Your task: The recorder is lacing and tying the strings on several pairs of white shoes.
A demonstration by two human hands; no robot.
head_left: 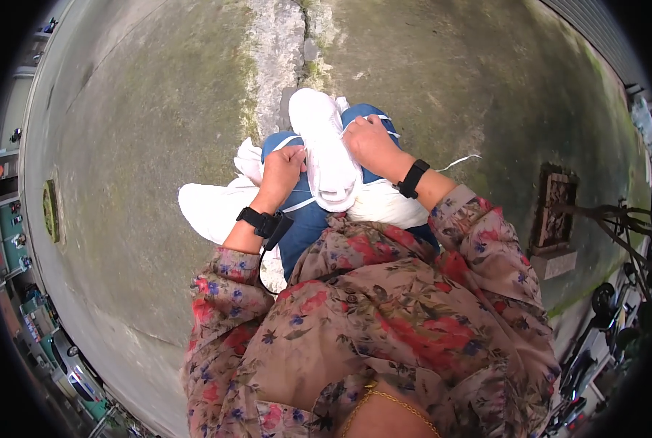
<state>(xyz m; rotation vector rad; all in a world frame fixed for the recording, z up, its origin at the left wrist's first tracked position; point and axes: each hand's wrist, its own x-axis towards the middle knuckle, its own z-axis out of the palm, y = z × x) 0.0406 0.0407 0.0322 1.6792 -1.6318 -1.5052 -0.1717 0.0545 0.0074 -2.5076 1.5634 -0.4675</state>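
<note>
A long white bundle of folded cloth (327, 139) lies on my lap, between my knees in blue trousers (305, 219). At its left side my left hand (286, 169) is closed, thumb and fingers pinched at a thin white strip (291, 141). My right hand (373, 144) is at the bundle's right edge, fingers bent and closed on a white strip there. Several such strips run over my knees, and one loose end sticks out past my right wrist. What lies under my right fingers is partly hidden.
More white cloth bundles lie beside my left leg (213, 210) and by my right thigh (390, 204). The mossy concrete ground (165, 109) has a pale cracked strip ahead. To the right are a brick-edged planter (556, 208) with bare stems and parked vehicles; a car (76, 365) stands far left.
</note>
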